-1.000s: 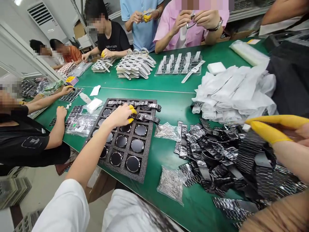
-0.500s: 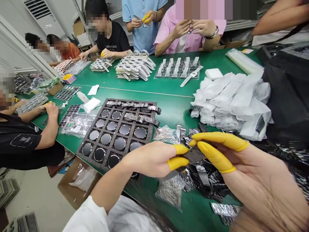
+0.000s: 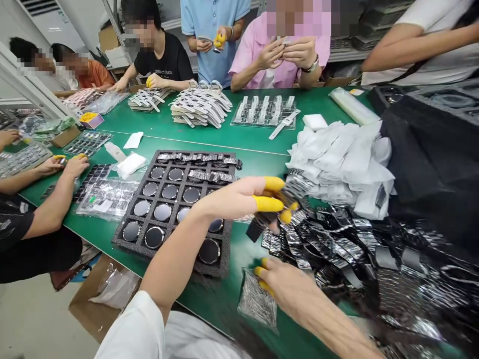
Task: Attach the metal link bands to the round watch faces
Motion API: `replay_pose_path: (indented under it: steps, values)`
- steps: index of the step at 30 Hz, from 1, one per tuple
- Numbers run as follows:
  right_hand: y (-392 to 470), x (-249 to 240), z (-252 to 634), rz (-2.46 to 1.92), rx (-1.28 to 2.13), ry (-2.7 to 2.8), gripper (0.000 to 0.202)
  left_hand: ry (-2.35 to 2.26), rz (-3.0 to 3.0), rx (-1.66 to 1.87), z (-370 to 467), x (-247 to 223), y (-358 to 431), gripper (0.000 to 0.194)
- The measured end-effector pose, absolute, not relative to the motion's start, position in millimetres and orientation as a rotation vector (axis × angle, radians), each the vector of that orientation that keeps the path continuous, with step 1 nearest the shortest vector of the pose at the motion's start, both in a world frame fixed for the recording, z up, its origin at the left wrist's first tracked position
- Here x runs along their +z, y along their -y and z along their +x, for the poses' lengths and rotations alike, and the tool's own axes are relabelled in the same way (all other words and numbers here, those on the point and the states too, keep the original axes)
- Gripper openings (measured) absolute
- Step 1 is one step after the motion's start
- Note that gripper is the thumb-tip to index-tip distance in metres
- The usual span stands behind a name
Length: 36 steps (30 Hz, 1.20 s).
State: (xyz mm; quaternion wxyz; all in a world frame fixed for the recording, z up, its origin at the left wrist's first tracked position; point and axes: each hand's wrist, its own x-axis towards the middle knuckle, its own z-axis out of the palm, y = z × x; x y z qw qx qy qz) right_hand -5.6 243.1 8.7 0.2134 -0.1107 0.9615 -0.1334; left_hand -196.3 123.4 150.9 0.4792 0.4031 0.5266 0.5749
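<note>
My left hand, in yellow finger cots, is closed on a dark metal watch band above the table. Part of the band is hidden by the fingers. My right hand, also with yellow fingertips, reaches over the edge of a clear bag of thin metal pins; its fingers look apart and nothing shows in them. Beside both hands lies a heap of shiny black metal watch bands. Under my left forearm sits a grey foam tray of round watch faces, two with bands across the top rows.
White wrapped packets are piled behind the bands, next to a black sheet. White watches fill a clear tray across the green table. Several co-workers sit or stand around, one at the left with hands near trays.
My right hand has let go of the watch band and moved down and left to the bag of pins. My left hand has risen with the band. The view has shifted right.
</note>
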Motion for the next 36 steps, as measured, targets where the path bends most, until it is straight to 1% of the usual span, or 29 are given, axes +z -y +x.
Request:
replay_pose_path:
  steps: [2, 5, 12, 14, 16, 18, 20, 22, 24, 28, 29, 33, 34, 36]
  values:
    - [-236, 8, -4, -0.311, -0.298, -2.576, 0.021, -1.274, 0.879, 1.489, -196, 137, -125, 0.007]
    - [-233, 15, -2, -0.351, -0.293, -2.599, 0.025, -1.287, 0.740, 1.617, -192, 122, -128, 0.010]
    - [-226, 29, 8, -0.429, -0.252, -2.745, 0.023, -1.084, 0.348, 1.888, -180, 111, -139, 0.015]
    - [-222, 29, 7, -0.378, -0.221, -2.745, 0.024, -1.015, 0.269, 1.892, -177, 110, -142, 0.017]
    - [-221, 28, 7, -0.355, -0.218, -2.752, 0.027, -0.959, 0.221, 1.876, -175, 110, -144, 0.025]
    - [-224, 29, 7, -0.352, -0.265, -2.761, 0.029, -0.933, 0.179, 1.872, -174, 112, -145, 0.035]
    - [-230, 33, 7, -0.332, -0.361, -2.768, 0.025, -0.943, 0.163, 1.881, -174, 113, -146, 0.040]
    - [-237, 39, 7, -0.279, -0.458, -2.772, 0.020, -0.979, 0.198, 1.887, -173, 112, -146, 0.039]
    - [-243, 45, 7, -0.237, -0.511, -2.768, 0.022, -1.025, 0.274, 1.878, -173, 110, -146, 0.035]
    - [-249, 48, 7, -0.238, -0.484, -2.736, 0.023, -1.144, 0.417, 1.861, -173, 105, -144, 0.015]
    - [-249, 47, 8, -0.235, -0.483, -2.731, 0.022, -1.175, 0.453, 1.852, -173, 105, -144, 0.015]
    - [-251, 44, 10, -0.215, -0.493, -2.716, 0.017, -1.236, 0.569, 1.763, -171, 105, -143, 0.041]
    - [-252, 44, 11, -0.215, -0.497, -2.711, 0.017, -1.249, 0.576, 1.750, -170, 106, -143, 0.043]
    - [-254, 47, 11, -0.195, -0.522, -2.718, 0.018, -1.297, 0.565, 1.749, -170, 106, -144, 0.040]
